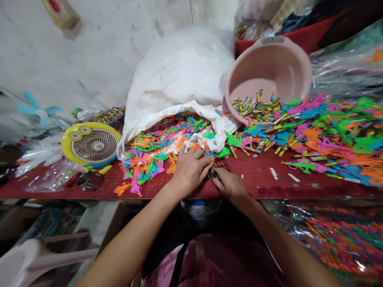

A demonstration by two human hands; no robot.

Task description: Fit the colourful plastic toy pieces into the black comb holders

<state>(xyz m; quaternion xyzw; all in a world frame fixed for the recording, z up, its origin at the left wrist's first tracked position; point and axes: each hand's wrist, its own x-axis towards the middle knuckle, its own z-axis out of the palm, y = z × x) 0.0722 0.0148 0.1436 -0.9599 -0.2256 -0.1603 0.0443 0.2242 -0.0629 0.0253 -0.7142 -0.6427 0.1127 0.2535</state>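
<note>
1. Grip, both hands: the left hand (190, 171) lies flat and open, fingers spread, tips just beside the lattice. The right hand (229, 185) has its fingers curled onto the lattice's lower edge; whether they are clenched on it or only resting there, I cannot tell from here.
2. Black plastic lattice (221, 164): lies flat on the red desk (257, 175), directly in front of the person and between the two hands. Right hand nearest, in contact; left hand to its left. Long axis seems to run from lower left to upper right, though the fingers hide part of it.
3. Count: two hands, one lattice.
4. Around them: two heaps of moulded plastic parts in orange, pink, green and blue, one (149, 153) left of the hands spilling from one white woven sack (179, 67), the other (323, 131) to the right. Pieces too many and tangled to count.
5. Also: one pink plastic basin (269, 59), tipped on its side, with a spill of small metallic cylinders (254, 109) at its mouth; one yellow desk fan (91, 144) at far left; one red tub (299, 28) behind the basin.
</note>
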